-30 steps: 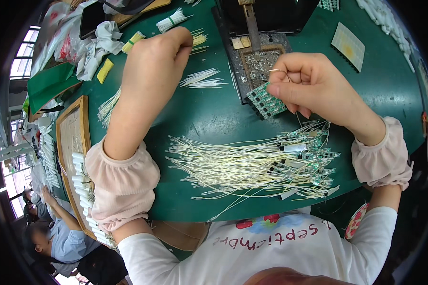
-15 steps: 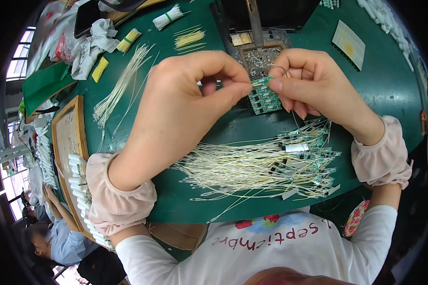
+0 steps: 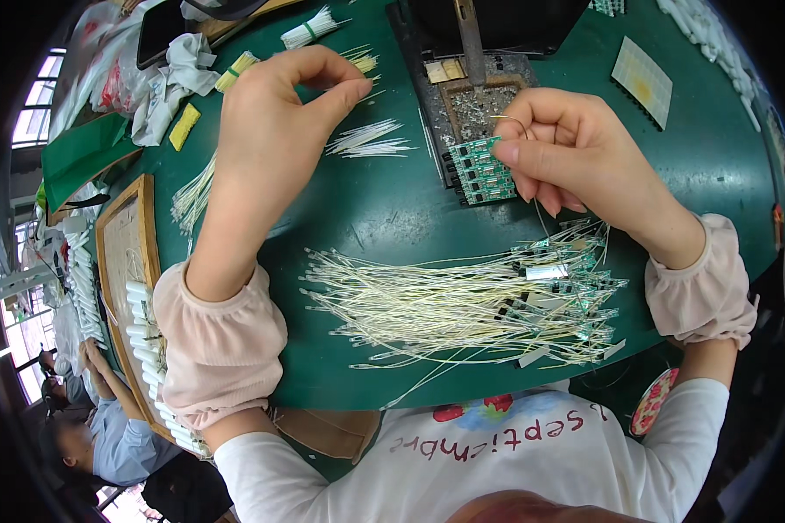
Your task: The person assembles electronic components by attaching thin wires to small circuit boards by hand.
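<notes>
My right hand (image 3: 571, 157) pinches the right edge of a green circuit board panel (image 3: 484, 179) bearing rows of small components. A thin curved solder wire (image 3: 508, 118) passes through those same fingers and trails below. The panel sits at the near end of a dross-covered metal tray (image 3: 449, 109), under a soldering iron (image 3: 468, 44). My left hand (image 3: 275, 131) reaches over to the loose short yellow wires (image 3: 364, 61), thumb and forefinger closed at their near end. Anything between those fingertips is too small to make out. Just nearer lie loose short white wires (image 3: 371, 141).
A large heap of wired boards (image 3: 427, 301) spreads along the near side of the green table. Banded wire bundles, a yellow sponge (image 3: 184, 127) and a wooden frame (image 3: 153, 235) lie left. A pale panel (image 3: 641, 83) rests far right. Another person (image 3: 122, 436) sits at left.
My left hand has left the circuit board panel and moved up and left to the yellow wires, uncovering the white wires. My right hand stays nearly still with the panel and solder wire.
</notes>
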A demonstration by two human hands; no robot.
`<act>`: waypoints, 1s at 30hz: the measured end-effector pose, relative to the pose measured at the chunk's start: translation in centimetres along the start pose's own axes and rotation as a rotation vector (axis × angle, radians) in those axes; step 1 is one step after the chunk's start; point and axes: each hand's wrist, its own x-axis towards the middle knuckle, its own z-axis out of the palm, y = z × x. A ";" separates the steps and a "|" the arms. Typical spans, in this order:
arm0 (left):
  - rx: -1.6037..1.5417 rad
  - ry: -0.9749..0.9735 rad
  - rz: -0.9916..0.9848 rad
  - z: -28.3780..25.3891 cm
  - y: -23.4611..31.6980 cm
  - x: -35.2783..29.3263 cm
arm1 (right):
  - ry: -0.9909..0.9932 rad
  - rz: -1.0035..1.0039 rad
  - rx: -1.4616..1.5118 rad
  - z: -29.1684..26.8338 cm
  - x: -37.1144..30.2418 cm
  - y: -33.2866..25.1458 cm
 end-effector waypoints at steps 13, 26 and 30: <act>-0.601 -0.251 -0.208 1.2 6.0 -2.7 | -0.012 -0.051 0.092 0.3 -0.4 -0.2; -0.532 -0.247 -0.184 1.8 6.3 -3.1 | -0.065 -0.006 0.045 0.1 -0.4 -0.4; -0.539 -0.230 -0.159 1.9 6.1 -3.2 | -0.072 0.016 -0.018 -0.1 -0.2 -0.4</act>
